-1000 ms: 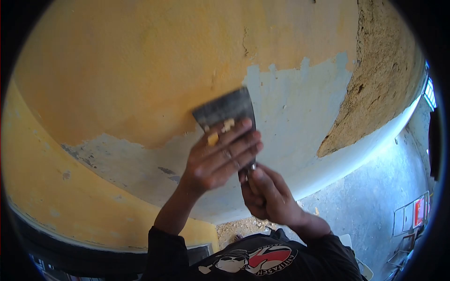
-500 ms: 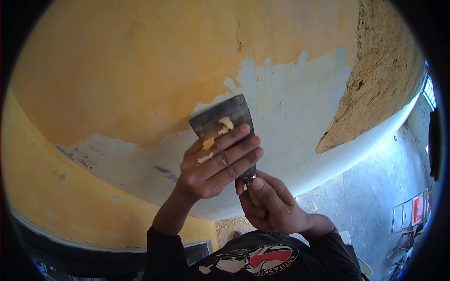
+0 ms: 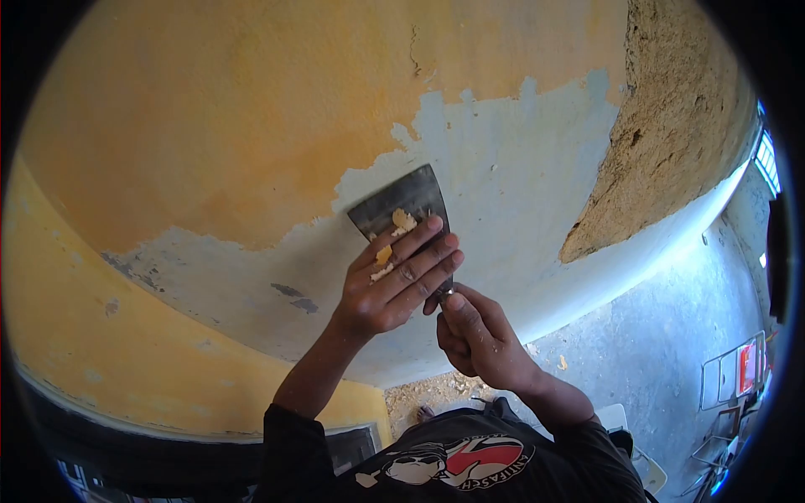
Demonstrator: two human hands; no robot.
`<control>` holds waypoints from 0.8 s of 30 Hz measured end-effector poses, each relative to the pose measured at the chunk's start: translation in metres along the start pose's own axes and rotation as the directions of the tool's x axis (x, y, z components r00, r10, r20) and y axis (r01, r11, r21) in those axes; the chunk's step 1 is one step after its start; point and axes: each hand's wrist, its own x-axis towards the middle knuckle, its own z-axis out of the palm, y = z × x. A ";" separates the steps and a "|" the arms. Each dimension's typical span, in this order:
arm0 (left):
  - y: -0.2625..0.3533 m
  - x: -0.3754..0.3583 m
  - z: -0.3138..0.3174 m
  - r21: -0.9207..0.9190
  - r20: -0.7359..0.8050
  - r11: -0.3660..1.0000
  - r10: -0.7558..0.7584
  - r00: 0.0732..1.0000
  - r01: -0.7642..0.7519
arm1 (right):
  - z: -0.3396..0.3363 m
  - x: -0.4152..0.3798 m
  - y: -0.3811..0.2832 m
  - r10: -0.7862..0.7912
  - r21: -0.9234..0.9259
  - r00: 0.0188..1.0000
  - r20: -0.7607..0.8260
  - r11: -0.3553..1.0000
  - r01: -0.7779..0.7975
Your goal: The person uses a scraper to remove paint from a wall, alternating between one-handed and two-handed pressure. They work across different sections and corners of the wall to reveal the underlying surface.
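Note:
A wide metal scraper [image 3: 402,199] lies against the wall, its blade edge up and to the left, on the pale bared patch just under the orange paint [image 3: 251,109]. My right hand [image 3: 486,339] is closed round the scraper's handle, which is mostly hidden by the fingers. Across the lower blade rests my left hand [image 3: 398,277], fingers extended and pressing flat on the metal. Paint flakes [image 3: 403,221] sit on the blade and on the back of my left fingers.
Rough brown exposed wall [image 3: 662,126] shows at the upper right. A yellow wall [image 3: 126,335] runs along the lower left. Debris [image 3: 436,391] covers the floor below. A metal-framed chair [image 3: 721,377] and other items stand at the far right.
Both hands and the scraper have moved slightly up in the view. More pale surface shows left of the blade, where orange paint was. The wall has shifted a little left and up.

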 end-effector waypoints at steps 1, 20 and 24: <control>-0.002 0.000 0.004 -0.010 -0.022 1.000 0.004 1.000 -0.005 | -0.004 0.002 0.001 0.003 -0.011 1.000 0.012 1.000 -0.003; -0.008 0.028 -0.005 0.026 -0.044 0.999 -0.029 0.999 0.030 | -0.005 0.015 -0.025 0.011 0.013 1.000 0.028 1.000 -0.011; -0.004 0.040 -0.014 0.047 -0.047 0.997 -0.059 0.997 0.061 | -0.003 0.013 -0.035 0.010 0.033 0.999 0.043 0.999 -0.011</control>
